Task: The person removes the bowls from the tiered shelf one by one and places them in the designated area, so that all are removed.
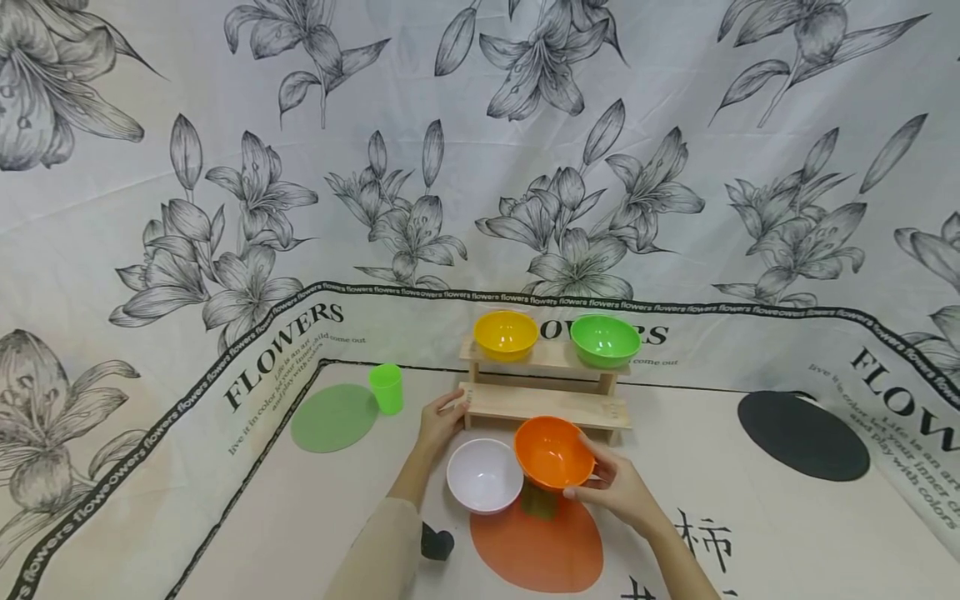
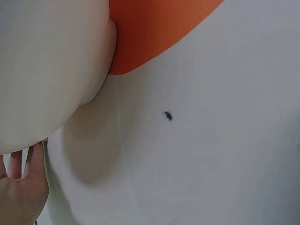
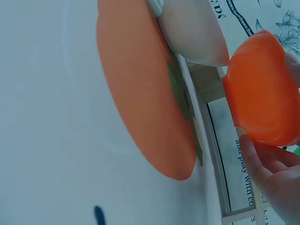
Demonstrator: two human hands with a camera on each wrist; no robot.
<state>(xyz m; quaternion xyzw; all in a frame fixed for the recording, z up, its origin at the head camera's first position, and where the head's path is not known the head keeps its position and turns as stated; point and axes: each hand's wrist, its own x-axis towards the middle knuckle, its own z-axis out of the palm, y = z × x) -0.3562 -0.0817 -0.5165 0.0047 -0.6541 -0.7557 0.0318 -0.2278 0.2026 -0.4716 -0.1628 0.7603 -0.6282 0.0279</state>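
Observation:
My right hand [image 1: 617, 490] holds an orange bowl [image 1: 553, 454] by its right side, thumb and fingers at the rim and wall. In the right wrist view, the orange bowl [image 3: 265, 91] is tilted and off the table. Just left of it, a white bowl [image 1: 483, 477] stands near the rack's front. My left hand [image 1: 441, 423] touches the left end of the lower shelf of a two-step wooden rack [image 1: 543, 404]. Its fingertips are partly hidden behind the white bowl [image 2: 47, 70] in the left wrist view. On the upper step sit a yellow bowl [image 1: 506, 337] and a green bowl [image 1: 606, 342].
Left of the rack, a green cup [image 1: 387, 389] stands beside a printed green oval [image 1: 333, 418]. An orange printed shape [image 1: 536, 546] lies under the bowls' near side, a black oval [image 1: 802, 436] at the right. A flower-patterned cloth [image 1: 420, 150] hangs behind the rack.

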